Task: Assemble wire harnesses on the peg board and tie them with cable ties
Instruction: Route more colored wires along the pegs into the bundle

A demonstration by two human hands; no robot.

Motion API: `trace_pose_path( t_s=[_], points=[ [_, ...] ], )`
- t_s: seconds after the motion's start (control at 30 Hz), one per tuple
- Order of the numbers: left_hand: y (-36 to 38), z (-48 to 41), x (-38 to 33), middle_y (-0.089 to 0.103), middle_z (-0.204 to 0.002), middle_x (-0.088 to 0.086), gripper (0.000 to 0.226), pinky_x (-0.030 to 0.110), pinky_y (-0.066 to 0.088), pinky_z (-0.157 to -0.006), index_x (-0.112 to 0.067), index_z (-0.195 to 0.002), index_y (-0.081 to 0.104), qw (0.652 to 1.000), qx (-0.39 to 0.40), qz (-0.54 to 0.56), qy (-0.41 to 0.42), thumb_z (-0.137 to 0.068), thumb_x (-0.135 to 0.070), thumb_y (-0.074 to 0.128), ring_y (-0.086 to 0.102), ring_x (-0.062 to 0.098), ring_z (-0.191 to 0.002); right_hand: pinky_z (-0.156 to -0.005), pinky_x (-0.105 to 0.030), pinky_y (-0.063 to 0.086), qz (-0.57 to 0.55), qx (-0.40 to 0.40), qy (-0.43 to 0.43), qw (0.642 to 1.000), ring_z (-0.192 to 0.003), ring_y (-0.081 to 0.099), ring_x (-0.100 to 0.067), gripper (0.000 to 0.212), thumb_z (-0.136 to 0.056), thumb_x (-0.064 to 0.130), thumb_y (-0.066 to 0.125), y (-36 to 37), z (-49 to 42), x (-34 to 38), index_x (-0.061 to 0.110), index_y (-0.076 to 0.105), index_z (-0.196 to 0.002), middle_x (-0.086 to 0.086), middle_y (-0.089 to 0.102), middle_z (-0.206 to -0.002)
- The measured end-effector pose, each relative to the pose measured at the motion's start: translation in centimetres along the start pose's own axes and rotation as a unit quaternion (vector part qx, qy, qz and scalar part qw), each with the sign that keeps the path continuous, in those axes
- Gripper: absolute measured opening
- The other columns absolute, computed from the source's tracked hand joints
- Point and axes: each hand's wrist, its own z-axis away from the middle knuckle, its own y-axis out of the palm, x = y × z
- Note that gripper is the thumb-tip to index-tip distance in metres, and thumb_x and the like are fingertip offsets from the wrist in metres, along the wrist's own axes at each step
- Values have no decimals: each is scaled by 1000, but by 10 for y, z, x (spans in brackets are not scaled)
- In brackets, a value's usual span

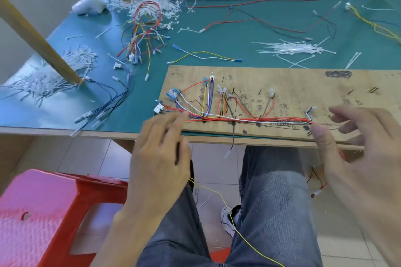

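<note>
A wooden peg board (303, 84) lies on the green table, near its front edge. Red, white, blue, yellow and black wires are routed between its pegs into one harness bundle (249, 119) along the board's lower edge. My left hand (160, 158) reaches over the board's left front corner, fingertips at the bundle's left end. My right hand (355, 158) is spread at the board's right end, the thumb touching the bundle's right end. Whether either hand pinches a wire is unclear. Loose white cable ties (299, 48) lie behind the board.
A tangle of spare coloured wires (143, 32) and heaps of cut tie ends (71, 63) lie to the left. Long red and black wires (260, 21) cross the back. A wooden post (43, 43) stands left. A red plastic stool (43, 219) is beside my legs.
</note>
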Motion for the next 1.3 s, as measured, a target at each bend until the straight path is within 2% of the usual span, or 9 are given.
trace_pose_path(
  t_s=[0.07,0.13,0.27,0.37,0.57,0.8,0.93,1.07,1.3],
  points=[
    [-5,10,14,64,-108,-6,19,19,42,-88,-22,-114,67,992,-76,4,-100,-96,-25,64,62,20,-97,-84,-32,51,-60,-18,-49,997,-92,59,-8,22,-101,39,65,3,16,28,25,69,-118,9,60,-109],
    [-6,18,25,67,-90,-15,11,15,45,-74,-33,-99,62,975,-62,38,-211,-93,-31,70,65,6,-79,-85,-19,47,-107,-2,-86,991,-89,62,-10,12,-98,25,69,12,35,55,16,73,-104,4,64,-100],
    [2,27,36,74,-80,-19,13,33,63,-74,-32,-89,70,926,35,187,-326,-93,-22,77,74,1,-70,-75,-22,47,-158,99,-105,977,-81,61,-14,8,-94,19,71,41,60,82,14,74,-90,7,64,-89],
    [3,27,40,75,-78,-6,16,43,65,-71,-27,-86,71,909,44,245,-335,-96,-15,74,76,12,-69,-75,-28,53,-153,197,-93,964,-86,61,-10,11,-99,29,65,63,73,89,22,72,-95,14,62,-94],
    [-2,29,46,77,-81,1,19,26,61,-65,-21,-88,62,896,60,298,-324,-104,-10,60,74,15,-74,-91,-25,51,-119,350,-58,927,-111,59,-1,34,-103,52,42,102,86,110,35,63,-125,23,63,-116],
    [-13,28,49,79,-88,10,11,29,61,-67,-14,-97,58,853,71,398,-329,-107,-11,55,76,27,-75,-89,-22,51,-182,379,22,907,-106,61,1,28,-101,58,55,135,84,129,40,63,-121,25,68,-106],
    [-20,27,50,78,-83,3,9,39,65,-68,-30,-87,61,883,43,343,-316,-96,-29,58,76,24,-71,-72,-22,53,-239,364,59,898,-83,68,-8,14,-101,44,65,137,84,129,33,69,-95,19,72,-83],
    [-23,25,49,74,-71,-3,7,41,64,-69,-32,-89,61,912,51,272,-303,-92,-36,56,74,14,-69,-74,-26,58,-281,345,108,889,-79,73,-10,18,-105,36,63,135,85,125,28,69,-90,13,75,-80],
    [-29,12,38,70,-73,9,23,37,56,-50,-3,-89,56,819,60,413,-394,-106,-10,44,68,29,-60,-68,-31,57,-233,331,99,909,-70,71,-10,18,-105,35,60,131,78,112,31,68,-90,15,73,-75]
  ],
)
